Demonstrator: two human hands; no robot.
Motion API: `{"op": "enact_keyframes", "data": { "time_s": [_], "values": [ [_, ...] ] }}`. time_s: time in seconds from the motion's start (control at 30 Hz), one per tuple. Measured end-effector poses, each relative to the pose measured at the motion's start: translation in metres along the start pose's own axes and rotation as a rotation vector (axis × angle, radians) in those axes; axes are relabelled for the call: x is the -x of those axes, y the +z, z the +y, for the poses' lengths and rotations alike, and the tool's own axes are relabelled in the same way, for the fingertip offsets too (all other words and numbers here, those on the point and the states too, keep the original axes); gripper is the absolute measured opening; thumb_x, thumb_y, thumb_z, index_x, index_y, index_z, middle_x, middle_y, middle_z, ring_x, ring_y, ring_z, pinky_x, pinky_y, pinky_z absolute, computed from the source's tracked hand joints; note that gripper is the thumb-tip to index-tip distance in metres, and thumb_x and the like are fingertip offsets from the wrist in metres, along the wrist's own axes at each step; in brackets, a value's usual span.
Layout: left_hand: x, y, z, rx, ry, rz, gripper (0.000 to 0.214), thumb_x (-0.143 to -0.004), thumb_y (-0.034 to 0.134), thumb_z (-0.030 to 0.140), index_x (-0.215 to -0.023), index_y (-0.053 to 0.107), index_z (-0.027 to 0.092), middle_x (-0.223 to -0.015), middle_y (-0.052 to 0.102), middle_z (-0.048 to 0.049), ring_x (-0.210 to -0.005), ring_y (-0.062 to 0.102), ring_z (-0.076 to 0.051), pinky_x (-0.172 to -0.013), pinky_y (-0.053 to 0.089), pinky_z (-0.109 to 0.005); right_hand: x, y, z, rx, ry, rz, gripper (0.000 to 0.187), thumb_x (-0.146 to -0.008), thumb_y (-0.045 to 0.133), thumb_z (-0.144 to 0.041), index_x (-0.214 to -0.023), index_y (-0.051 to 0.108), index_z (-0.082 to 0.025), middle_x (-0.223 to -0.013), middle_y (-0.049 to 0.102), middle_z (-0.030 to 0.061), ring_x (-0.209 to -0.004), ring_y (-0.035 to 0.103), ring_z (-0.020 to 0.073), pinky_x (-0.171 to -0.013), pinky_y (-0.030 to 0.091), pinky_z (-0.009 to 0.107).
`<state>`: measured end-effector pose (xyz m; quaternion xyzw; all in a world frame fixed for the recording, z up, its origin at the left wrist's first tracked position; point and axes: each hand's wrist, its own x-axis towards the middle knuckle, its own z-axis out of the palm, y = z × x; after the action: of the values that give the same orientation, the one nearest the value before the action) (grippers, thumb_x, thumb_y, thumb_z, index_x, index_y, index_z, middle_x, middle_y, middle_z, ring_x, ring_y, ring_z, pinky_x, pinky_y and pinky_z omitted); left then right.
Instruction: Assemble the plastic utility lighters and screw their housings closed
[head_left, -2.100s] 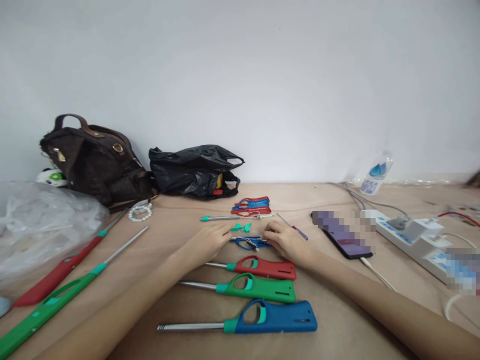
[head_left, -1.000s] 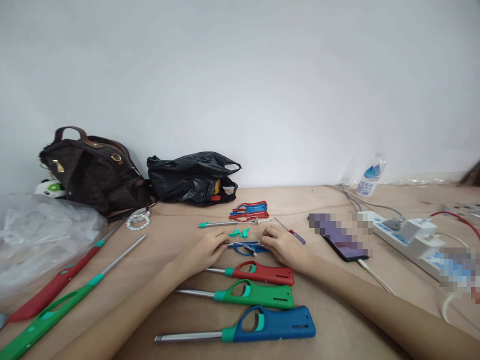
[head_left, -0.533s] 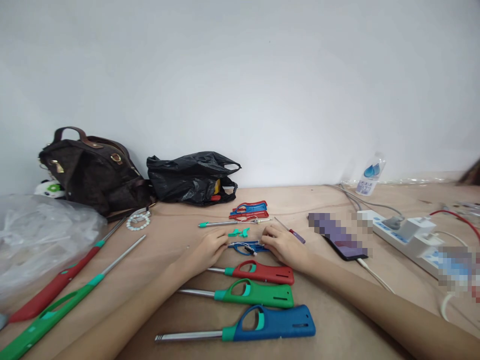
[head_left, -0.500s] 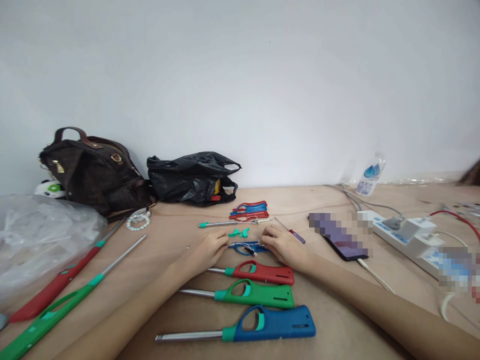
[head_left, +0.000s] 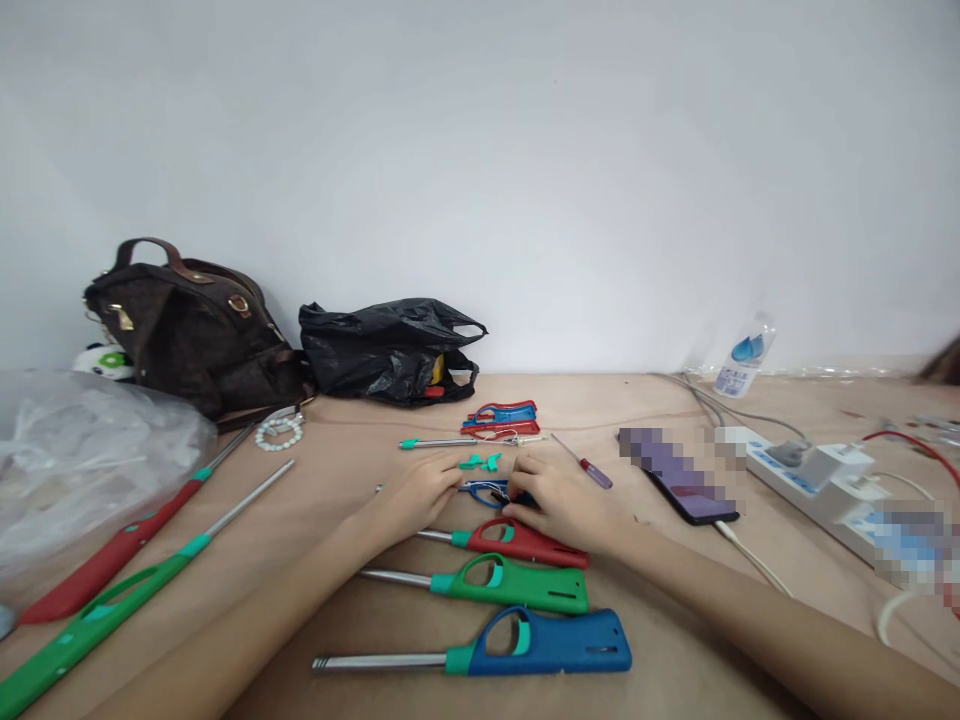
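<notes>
An opened blue lighter shell lies between my hands, with thin white wires over it. My left hand is closed at its left end, and a metal rod tip shows beyond the hand. With curled fingers my right hand pinches a small black part at the wires, partly hidden by the fingers. Small green trigger pieces lie just behind the shell. Nearer me are a red lighter, a green lighter and a blue lighter, all whole.
Behind are a loose metal rod, red and blue shell halves and a screwdriver. A phone and power strip lie right. Two long lighters, a clear plastic bag and a black bag are left.
My right hand has shifted slightly left and toward me, its fingers now over the black part and wires. My left hand stays at the shell's left end.
</notes>
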<state>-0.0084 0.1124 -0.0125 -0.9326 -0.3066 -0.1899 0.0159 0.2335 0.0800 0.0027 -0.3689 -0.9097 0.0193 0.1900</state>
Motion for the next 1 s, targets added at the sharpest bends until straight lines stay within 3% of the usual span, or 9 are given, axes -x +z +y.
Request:
{"op": "enact_keyframes", "data": {
  "time_s": [0.33,0.67,0.8,1.0],
  "values": [
    [0.000,-0.002,0.002,-0.020,0.010,0.001,0.020,-0.087,0.044,0.008,-0.083,0.061,0.017,-0.096,0.065,-0.0072,-0.097,0.061,-0.022,-0.088,0.049,-0.035,-0.003,0.018,0.028,-0.115,0.103,0.100,0.006,-0.082,0.061,-0.014,-0.078,0.062,-0.019,-0.081,0.061,0.0032,-0.080,0.056,0.0185,-0.071,0.043,0.029],
    [-0.003,-0.007,0.007,-0.109,-0.022,-0.038,0.018,-0.087,0.046,0.009,-0.090,0.061,0.017,-0.105,0.063,-0.0079,-0.099,0.059,-0.023,-0.087,0.048,-0.034,0.003,0.022,0.020,-0.169,0.090,0.177,0.011,-0.081,0.058,-0.008,-0.082,0.059,-0.019,-0.089,0.061,0.0042,-0.088,0.055,0.0192,-0.078,0.043,0.032],
    [-0.015,-0.004,0.015,-0.085,-0.053,-0.012,0.014,-0.088,0.048,0.012,-0.086,0.060,0.016,-0.098,0.062,-0.0077,-0.094,0.059,-0.022,-0.081,0.049,-0.032,0.004,0.024,0.020,-0.149,0.077,0.189,0.013,-0.079,0.058,-0.007,-0.084,0.059,-0.019,-0.090,0.061,0.0051,-0.089,0.055,0.0196,-0.080,0.044,0.032],
    [-0.041,0.014,0.025,-0.044,0.005,-0.023,0.017,-0.083,0.047,0.005,-0.090,0.060,0.015,-0.103,0.063,-0.0099,-0.094,0.060,-0.023,-0.081,0.048,-0.033,0.004,0.021,0.016,-0.090,0.060,0.161,0.012,-0.082,0.055,-0.009,-0.086,0.062,-0.017,-0.092,0.060,0.0074,-0.091,0.054,0.0211,-0.080,0.044,0.033]
  ]
}}
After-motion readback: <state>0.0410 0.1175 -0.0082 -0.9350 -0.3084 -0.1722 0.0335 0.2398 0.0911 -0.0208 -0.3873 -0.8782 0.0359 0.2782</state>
